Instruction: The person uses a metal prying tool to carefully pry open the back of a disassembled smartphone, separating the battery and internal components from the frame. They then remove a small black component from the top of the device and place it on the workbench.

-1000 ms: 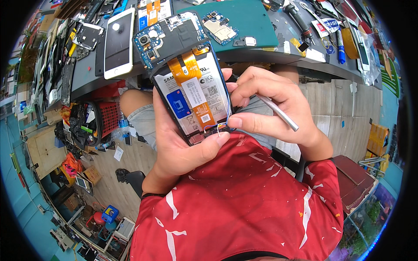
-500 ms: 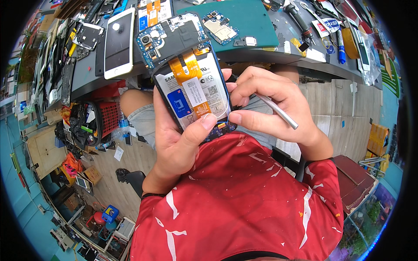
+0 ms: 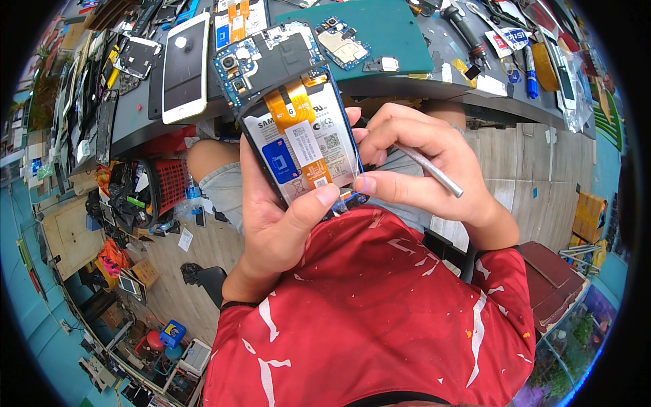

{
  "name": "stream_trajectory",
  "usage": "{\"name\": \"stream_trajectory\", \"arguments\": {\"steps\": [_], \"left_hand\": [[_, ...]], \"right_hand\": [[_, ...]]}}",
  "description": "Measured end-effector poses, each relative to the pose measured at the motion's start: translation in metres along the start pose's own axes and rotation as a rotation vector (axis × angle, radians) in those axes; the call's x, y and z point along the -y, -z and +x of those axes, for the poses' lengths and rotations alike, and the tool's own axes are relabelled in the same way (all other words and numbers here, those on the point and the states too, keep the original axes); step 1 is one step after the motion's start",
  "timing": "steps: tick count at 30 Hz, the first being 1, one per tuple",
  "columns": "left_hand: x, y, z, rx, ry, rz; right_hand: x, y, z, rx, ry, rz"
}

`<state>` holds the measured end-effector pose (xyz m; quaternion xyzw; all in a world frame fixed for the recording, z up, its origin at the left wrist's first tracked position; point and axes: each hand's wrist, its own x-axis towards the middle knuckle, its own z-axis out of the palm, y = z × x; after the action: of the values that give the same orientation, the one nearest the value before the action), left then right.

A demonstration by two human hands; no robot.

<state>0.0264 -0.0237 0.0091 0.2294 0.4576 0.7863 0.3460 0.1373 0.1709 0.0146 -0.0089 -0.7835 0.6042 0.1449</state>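
My left hand (image 3: pixel 274 220) is wrapped around an opened smartphone (image 3: pixel 252 150), thumb pressed near its lower end. Inside it lies a grey battery (image 3: pixel 332 142) with a blue label, crossed by orange flex cables (image 3: pixel 297 107). A circuit board with cameras (image 3: pixel 261 64) sits loose and tilted over the phone's top end. Tucked in my right hand (image 3: pixel 441 149) is a slim silver metal tool (image 3: pixel 437 174); its tip is hidden behind my fingers. The right thumb and fingertips close at the phone's lower right edge, beside a thin blue wire (image 3: pixel 350 197).
Ahead, the grey workbench carries a white-framed tablet (image 3: pixel 185 68), a green mat (image 3: pixel 400 34) with another circuit board (image 3: pixel 344 46), a blue marker (image 3: pixel 531 74) and many phone parts. A red basket (image 3: pixel 168 184) stands on the floor at left.
The right thumb stays at the phone's lower corner while the thin wire there has shifted and now bows outward past the edge. The left thumb has slid slightly right; the phone barely moved.
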Motion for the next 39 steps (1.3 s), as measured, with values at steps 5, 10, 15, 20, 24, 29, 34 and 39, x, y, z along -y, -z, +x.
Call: {"name": "stream_trajectory", "arguments": {"steps": [5, 10, 15, 20, 24, 29, 34, 39], "left_hand": [[0.002, 0.001, -0.001, 0.000, -0.009, 0.014], [0.004, 0.001, -0.001, 0.007, -0.024, 0.018], [0.004, 0.012, 0.001, 0.119, -0.021, 0.000], [0.006, 0.016, 0.001, 0.160, -0.013, -0.014], [0.005, 0.015, 0.002, 0.150, -0.014, -0.006], [0.006, 0.015, 0.003, 0.102, -0.029, -0.011], [0.002, 0.002, 0.003, -0.019, -0.001, -0.034], [0.009, 0.020, 0.006, 0.145, 0.009, -0.046]], "right_hand": [[-0.001, -0.001, -0.001, -0.011, -0.017, 0.010], [-0.002, -0.001, -0.002, -0.007, -0.033, 0.022], [-0.002, 0.000, -0.003, 0.006, -0.078, 0.084], [0.003, -0.001, -0.004, 0.036, -0.260, 0.324], [0.001, -0.002, -0.004, 0.043, -0.251, 0.323], [-0.002, -0.005, -0.006, 0.017, -0.252, 0.330], [-0.003, -0.005, -0.006, 0.010, -0.257, 0.301], [-0.003, -0.007, -0.007, -0.012, -0.253, 0.311]]}}
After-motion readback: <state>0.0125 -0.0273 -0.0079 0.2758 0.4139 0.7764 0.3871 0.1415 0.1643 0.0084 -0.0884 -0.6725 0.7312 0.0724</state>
